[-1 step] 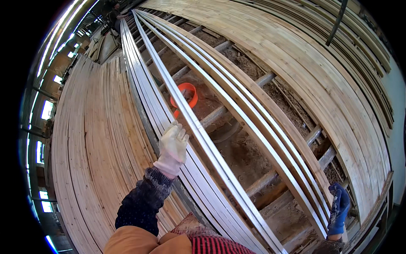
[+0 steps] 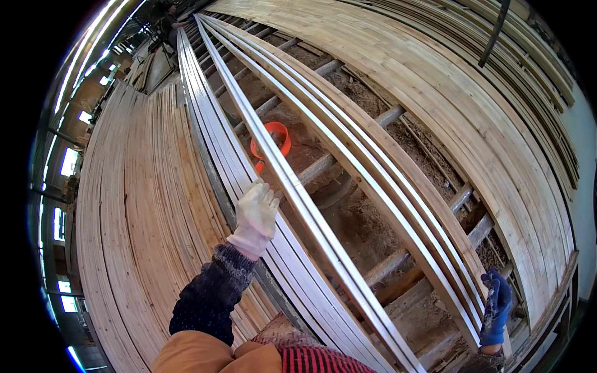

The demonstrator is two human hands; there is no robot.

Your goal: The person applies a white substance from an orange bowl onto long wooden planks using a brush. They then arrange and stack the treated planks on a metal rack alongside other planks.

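Slightly, the long, white-edged wooden strips (image 2: 341,256) in the middle had shifted rightward, widening their gap from the white-edged row (image 2: 297,273) under the white-gloved left hand (image 2: 256,214), fingers curled. The blue-gloved right hand (image 2: 497,304) met pale boards (image 2: 423,202); neither grip was clear.

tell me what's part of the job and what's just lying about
Likely part of the job:
- long white-edged wooden boards at the white-gloved left hand
- similar wooden boards beside the blue-gloved right hand

Likely just lying about:
- round orange container
- loose brown debris
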